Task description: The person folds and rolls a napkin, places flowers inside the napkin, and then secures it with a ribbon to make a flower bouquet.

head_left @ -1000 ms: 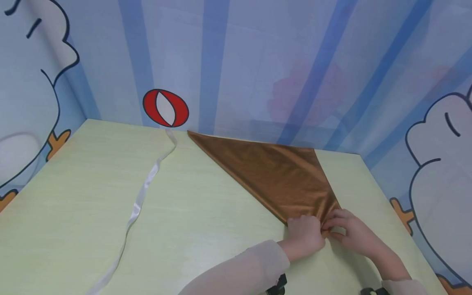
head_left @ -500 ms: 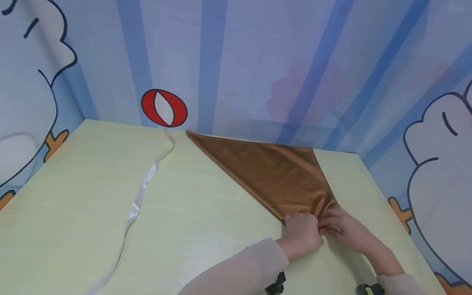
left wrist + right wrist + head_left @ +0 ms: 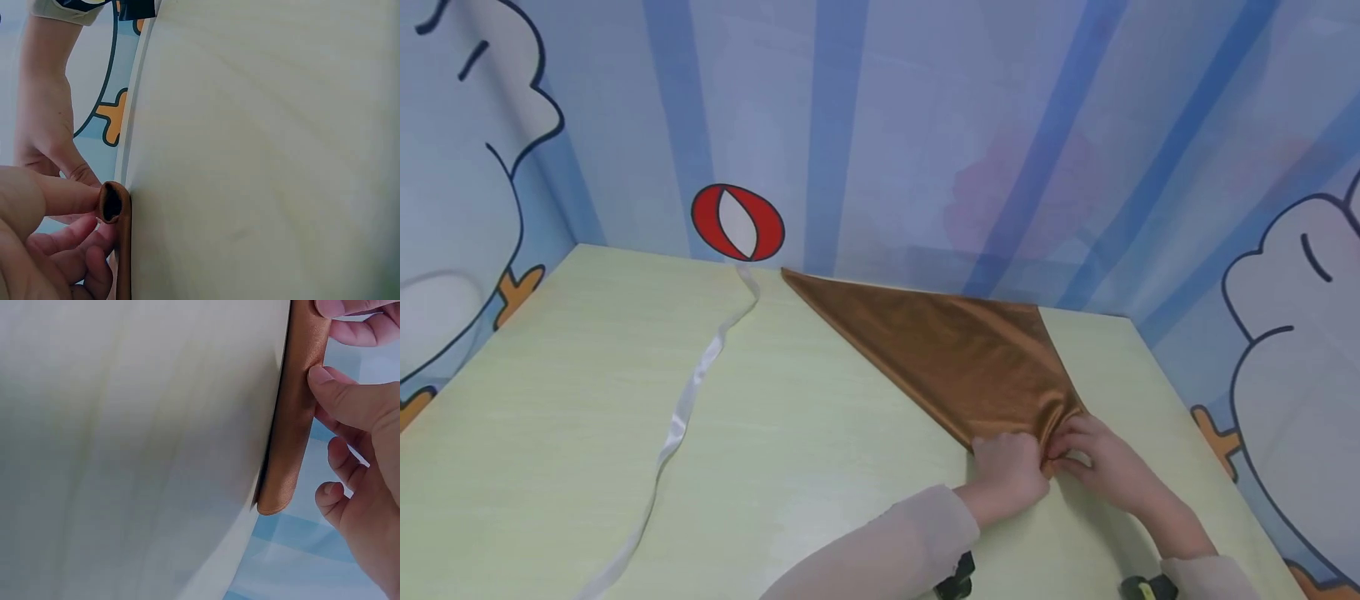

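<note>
A shiny brown cloth (image 3: 940,358), folded to a rough triangle, lies on the table toward the back right. At its near corner my left hand (image 3: 1009,471) grips the edge with bent fingers. Right beside it, my right hand (image 3: 1108,467) pinches the same corner, and creases fan out from between the hands. In the left wrist view, the cloth's edge (image 3: 124,250) is rolled, with a dark hollow at its end by the left fingers. From the right wrist, the cloth appears as a smooth rolled band (image 3: 290,437) held between right thumb and fingers; left fingertips (image 3: 331,307) hold it higher up.
A white satin ribbon (image 3: 681,412) runs down the left part of the pale table (image 3: 820,500). Behind stands a blue striped backdrop (image 3: 895,150) with a printed red and white ball (image 3: 737,222). Printed cartoon figures cover the side walls.
Both hands have shifted slightly left with the cloth's near corner between them. The rest of the cloth and the ribbon stay in place.
</note>
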`<state>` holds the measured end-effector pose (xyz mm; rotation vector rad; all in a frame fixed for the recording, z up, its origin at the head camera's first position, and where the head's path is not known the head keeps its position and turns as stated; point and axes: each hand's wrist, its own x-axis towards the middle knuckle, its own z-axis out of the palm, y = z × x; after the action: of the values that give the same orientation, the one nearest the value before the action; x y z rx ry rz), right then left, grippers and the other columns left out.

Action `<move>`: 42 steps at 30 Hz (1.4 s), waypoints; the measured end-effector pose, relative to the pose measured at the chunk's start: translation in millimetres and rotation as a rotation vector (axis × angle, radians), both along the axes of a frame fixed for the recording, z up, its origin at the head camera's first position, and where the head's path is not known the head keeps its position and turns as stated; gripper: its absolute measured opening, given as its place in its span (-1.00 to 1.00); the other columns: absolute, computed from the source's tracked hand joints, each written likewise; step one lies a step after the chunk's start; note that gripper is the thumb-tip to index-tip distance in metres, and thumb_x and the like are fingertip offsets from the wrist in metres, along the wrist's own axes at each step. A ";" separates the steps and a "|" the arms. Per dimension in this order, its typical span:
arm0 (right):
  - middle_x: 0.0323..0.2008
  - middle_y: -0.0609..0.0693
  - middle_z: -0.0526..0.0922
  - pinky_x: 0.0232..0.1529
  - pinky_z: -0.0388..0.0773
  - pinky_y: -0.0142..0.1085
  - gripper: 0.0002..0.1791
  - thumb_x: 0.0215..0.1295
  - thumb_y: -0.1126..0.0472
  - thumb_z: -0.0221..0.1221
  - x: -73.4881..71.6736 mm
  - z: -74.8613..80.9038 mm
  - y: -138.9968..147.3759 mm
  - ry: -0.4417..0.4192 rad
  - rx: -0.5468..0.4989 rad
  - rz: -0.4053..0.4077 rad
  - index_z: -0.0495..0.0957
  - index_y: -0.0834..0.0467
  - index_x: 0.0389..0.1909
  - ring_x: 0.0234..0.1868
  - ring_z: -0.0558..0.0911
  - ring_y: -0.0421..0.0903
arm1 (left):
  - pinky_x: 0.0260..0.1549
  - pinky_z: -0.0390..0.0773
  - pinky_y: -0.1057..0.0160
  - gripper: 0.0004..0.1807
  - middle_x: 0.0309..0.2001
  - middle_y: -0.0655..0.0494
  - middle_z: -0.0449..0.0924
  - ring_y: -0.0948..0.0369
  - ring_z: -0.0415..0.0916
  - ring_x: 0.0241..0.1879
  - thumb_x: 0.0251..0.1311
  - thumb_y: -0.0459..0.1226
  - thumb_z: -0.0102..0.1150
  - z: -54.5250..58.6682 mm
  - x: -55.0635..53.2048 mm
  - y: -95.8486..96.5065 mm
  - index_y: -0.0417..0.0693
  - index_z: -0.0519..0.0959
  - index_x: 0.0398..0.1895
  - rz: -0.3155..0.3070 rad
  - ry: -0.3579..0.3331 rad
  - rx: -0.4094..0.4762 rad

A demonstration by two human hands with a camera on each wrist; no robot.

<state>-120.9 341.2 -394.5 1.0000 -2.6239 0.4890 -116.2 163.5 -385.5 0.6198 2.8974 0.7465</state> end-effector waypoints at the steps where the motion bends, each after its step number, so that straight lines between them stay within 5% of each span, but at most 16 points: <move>1: -0.35 -0.19 0.57 -0.19 0.38 -0.42 -0.64 -0.25 0.50 0.45 -0.3 0.0 0.1 0.011 0.002 0.008 0.64 0.01 -0.49 -0.26 0.47 -0.21 | -0.37 0.29 0.20 -0.53 -0.73 0.29 0.31 0.30 0.38 -0.60 0.17 -0.02 0.22 -0.3 0.0 -0.3 0.11 0.33 -0.83 0.000 0.006 0.006; 9: -0.28 -0.12 0.61 -0.15 0.41 -0.31 -0.61 -0.28 0.52 0.43 -0.3 1.7 0.6 -0.006 0.057 0.033 0.70 0.06 -0.40 -0.20 0.48 -0.16 | -0.29 0.36 0.15 -0.51 -0.66 0.30 0.44 0.27 0.51 -0.46 0.14 0.04 0.23 -1.5 -1.4 0.5 0.16 0.36 -0.88 0.066 -0.021 -0.036; 18: -0.28 -0.11 0.61 -0.17 0.47 -0.18 -0.63 -0.21 0.49 0.43 -3.2 4.5 -5.0 -0.020 0.110 0.046 0.68 0.04 -0.35 -0.21 0.54 -0.11 | -0.23 0.32 0.13 -0.73 -0.45 0.26 0.57 0.26 0.49 -0.32 -0.16 0.03 0.45 -3.6 -4.5 1.6 0.14 0.57 -0.58 0.057 -0.051 -0.086; 27: -0.29 -0.12 0.62 -0.20 0.49 -0.17 -0.67 -0.12 0.49 0.39 -6.4 7.8 -10.2 -0.041 0.127 0.047 0.67 0.06 -0.32 -0.23 0.55 -0.11 | -0.30 0.31 0.16 -0.68 -0.50 0.28 0.56 0.28 0.49 -0.40 -0.06 0.03 0.38 1.1 -9.2 -2.7 0.14 0.51 -0.73 0.075 -0.010 -0.086; 34: -0.35 -0.14 0.59 -0.29 0.55 -0.30 -0.70 -0.06 0.51 0.35 -8.7 10.4 -14.2 -0.164 0.037 0.001 0.61 0.08 -0.36 -0.31 0.58 -0.20 | -0.29 0.36 0.12 -0.59 -0.52 0.26 0.56 0.24 0.54 -0.41 0.13 0.08 0.21 3.3 -13.2 -7.0 0.14 0.46 -0.76 0.065 -0.038 -0.028; 42: -0.36 -0.17 0.53 -0.28 0.47 -0.28 -0.65 -0.23 0.52 0.43 -12.3 4.5 -13.1 0.023 0.064 0.017 0.65 0.03 -0.48 -0.31 0.50 -0.22 | -0.22 0.38 0.09 -0.63 -0.39 0.27 0.64 0.22 0.57 -0.29 0.14 0.10 0.20 8.0 -15.7 -7.1 0.18 0.50 -0.72 0.073 -0.084 -0.105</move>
<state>-133.2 328.1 -390.0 1.0414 -2.6282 0.3980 -131.9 156.5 -377.5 0.4619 2.8729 0.6074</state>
